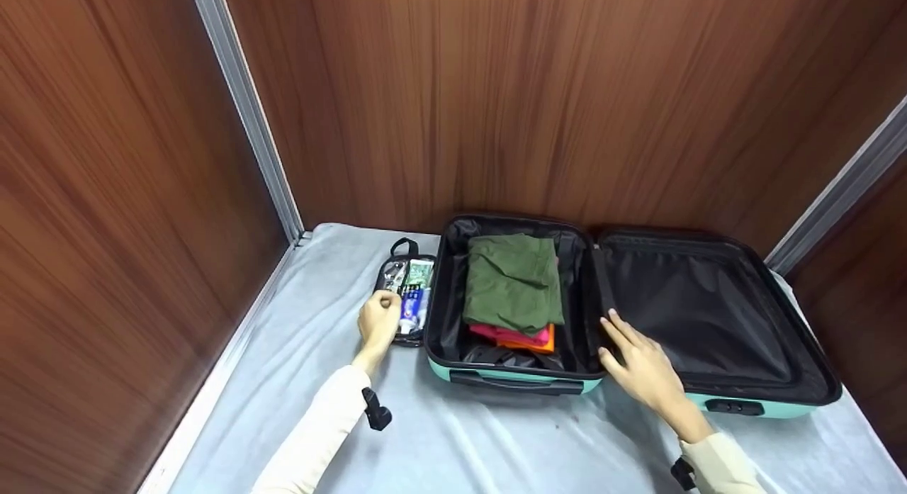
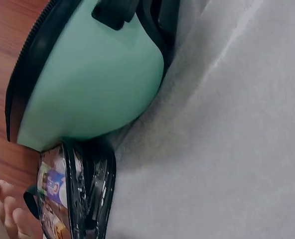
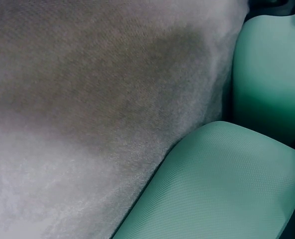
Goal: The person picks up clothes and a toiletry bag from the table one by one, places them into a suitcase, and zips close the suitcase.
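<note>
An opened suitcase with mint-green shells and black lining lies flat, its packed half [image 1: 443, 302] on the left and its lid half [image 1: 701, 317] on the right. A folded dark green garment [image 1: 514, 281] tops a pink and an orange one [image 1: 526, 338] inside the left half. Beside that half lies a clear toiletry bag [image 2: 53, 185] with black trim, tubes showing through. My left hand [image 1: 380, 320], fingers curled with nothing seen in them, is over the bag's left side. With fingers extended, my right hand [image 1: 641, 366] reaches across the front of the suitcase's hinge side.
A grey-white cloth [image 1: 297, 324] covers the surface under everything. Wood-grain panels [image 1: 439, 104] rise behind and at both sides, joined by metal corner strips. The left half's black handle [image 1: 517, 384] and the lid's combination lock [image 1: 735, 407] face the front.
</note>
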The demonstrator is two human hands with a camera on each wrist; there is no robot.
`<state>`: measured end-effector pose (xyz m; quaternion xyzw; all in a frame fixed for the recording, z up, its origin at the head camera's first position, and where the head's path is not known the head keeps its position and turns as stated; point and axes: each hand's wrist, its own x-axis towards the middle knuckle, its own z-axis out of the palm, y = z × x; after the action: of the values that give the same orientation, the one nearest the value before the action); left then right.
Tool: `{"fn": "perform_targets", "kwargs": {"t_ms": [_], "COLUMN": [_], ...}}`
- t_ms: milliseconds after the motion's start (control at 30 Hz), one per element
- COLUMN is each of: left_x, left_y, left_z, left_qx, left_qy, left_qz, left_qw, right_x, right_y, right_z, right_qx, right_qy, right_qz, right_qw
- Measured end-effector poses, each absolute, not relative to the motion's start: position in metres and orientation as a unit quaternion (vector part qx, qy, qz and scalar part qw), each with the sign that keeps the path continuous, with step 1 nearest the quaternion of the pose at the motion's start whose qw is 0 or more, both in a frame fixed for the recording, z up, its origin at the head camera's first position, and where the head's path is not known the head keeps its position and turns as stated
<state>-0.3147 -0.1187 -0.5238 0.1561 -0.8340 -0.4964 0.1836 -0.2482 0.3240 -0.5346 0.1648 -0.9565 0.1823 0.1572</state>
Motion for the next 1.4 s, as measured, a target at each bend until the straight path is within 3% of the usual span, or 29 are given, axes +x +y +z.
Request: {"fn": "perform_targets", "kwargs": {"t_ms": [1067,1400], "left_x": [-0.311,-0.309], "left_y": [-0.15,-0.162], "left_z": [-0.547,-0.552], "left_qx": [0.253,0.238], "left_qy": [-0.87,-0.847], "left_qz": [-0.421,-0.472], "left_qw": [0.053,0.051], "right_x": [-0.248,-0.248], "right_y": [0.324,0.325], "right_z": [-0.534,-0.535], "right_qx": [0.166,0.169], "right_qy": [-0.956,-0.953], "right_qz": [0.182,0.185], "right_qw": [0.159,0.168]}}
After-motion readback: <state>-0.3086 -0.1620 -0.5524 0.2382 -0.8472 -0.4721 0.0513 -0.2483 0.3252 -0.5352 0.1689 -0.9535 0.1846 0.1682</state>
